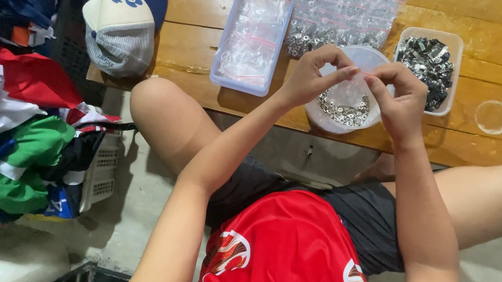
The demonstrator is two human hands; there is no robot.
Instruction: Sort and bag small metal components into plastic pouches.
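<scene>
My left hand (312, 73) and my right hand (400, 96) meet fingertip to fingertip above a round clear tub (371, 58) that holds several small silver metal rings. Between the fingertips both hands pinch a small clear plastic bag (358, 77), hard to make out against the tub. The tub stands at the front edge of a low wooden table (206, 0). My bare knees flank the hands below the table edge.
A long clear tray (232, 24) with small zip bags lies left of the tub. A pile of filled bags (346, 8) sits behind it, and a square tub (455, 59) of dark metal parts lies to the right. A cap (123, 23) and heaped clothes (18, 124) lie left.
</scene>
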